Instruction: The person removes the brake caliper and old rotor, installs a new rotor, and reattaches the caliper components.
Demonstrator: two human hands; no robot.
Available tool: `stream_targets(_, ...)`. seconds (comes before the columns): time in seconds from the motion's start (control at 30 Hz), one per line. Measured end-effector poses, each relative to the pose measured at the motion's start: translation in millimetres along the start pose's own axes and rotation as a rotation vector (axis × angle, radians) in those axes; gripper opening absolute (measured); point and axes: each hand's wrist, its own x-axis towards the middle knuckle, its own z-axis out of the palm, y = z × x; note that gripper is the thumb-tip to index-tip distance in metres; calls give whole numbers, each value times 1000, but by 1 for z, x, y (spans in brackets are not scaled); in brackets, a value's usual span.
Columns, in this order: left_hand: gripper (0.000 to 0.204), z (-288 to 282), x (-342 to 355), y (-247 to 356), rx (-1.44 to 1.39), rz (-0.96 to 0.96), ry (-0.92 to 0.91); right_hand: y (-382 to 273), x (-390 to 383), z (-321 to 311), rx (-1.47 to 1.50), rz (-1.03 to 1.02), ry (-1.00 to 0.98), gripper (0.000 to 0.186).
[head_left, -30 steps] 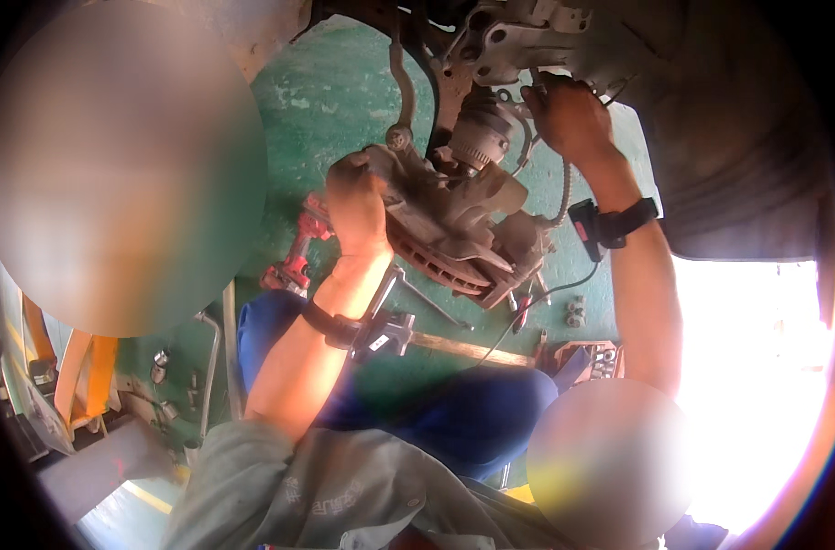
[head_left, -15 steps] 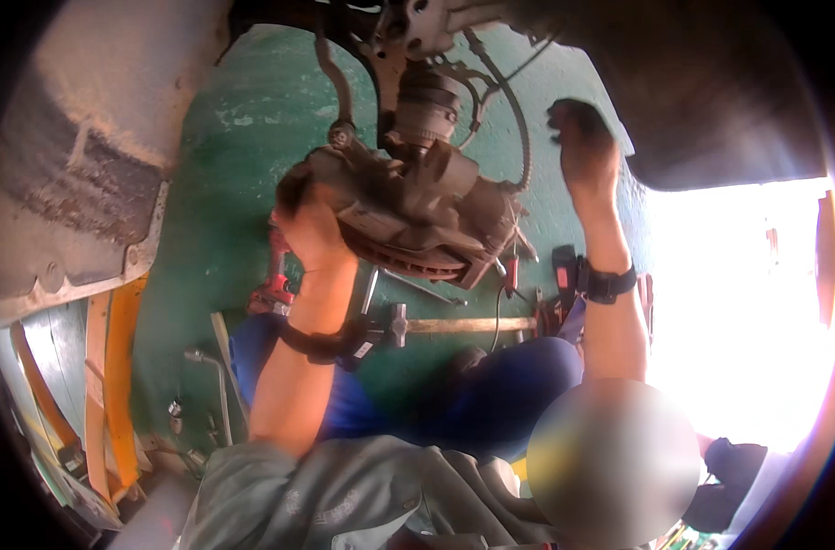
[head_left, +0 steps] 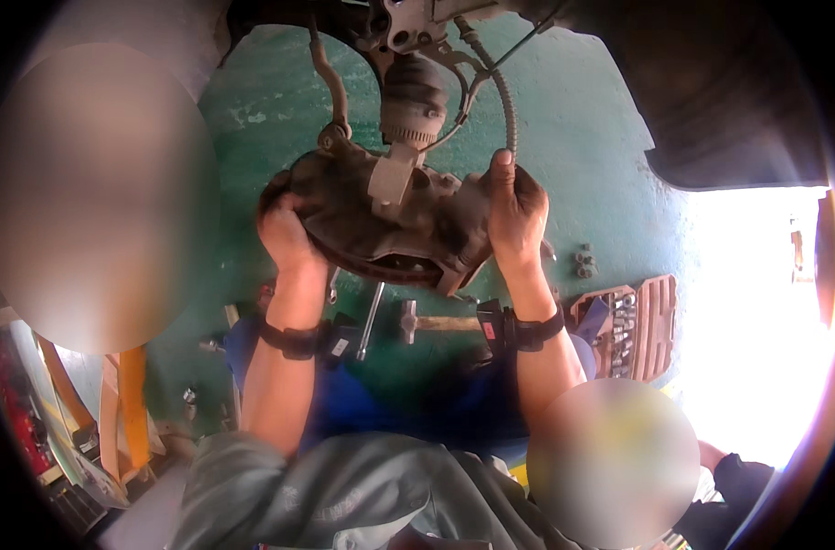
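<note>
Hub assembly (head_left: 390,215) lying crosswise, both hands gripping

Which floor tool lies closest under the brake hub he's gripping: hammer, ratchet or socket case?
The ratchet: its chrome handle runs up under the hub. The hammer lies lower, the socket case far right.

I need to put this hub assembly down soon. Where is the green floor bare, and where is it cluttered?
Both hands, left hand and right hand, grip the hub assembly. Bare green floor lies upper right, between the ribbed hose and the dark wheel arch. It is crowded below: hammer, ratchet, socket case, loose bolts.
</note>
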Motion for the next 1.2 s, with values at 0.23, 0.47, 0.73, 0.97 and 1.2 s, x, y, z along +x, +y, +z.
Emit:
stream_targets(0.23,37,12,-13,12,19,35,29,2,10,-3,-1,4,-17,62)
stream_targets(0.47,35,6,-11,6,6,-14,4,-2,18,-3,-113,-45,-82,60)
stream_targets(0.73,38,0,2,11,231,105,-124,-4,16,-2,-5,60,-56,60)
stream_targets(0.97,30,-31,32,-9,-195,-254,34,-11,24,-13,163,173,-211,58)
stream_targets(1.2,31,5,32,42,455,246,-211,-8,53,-23,513,238,-224,45)
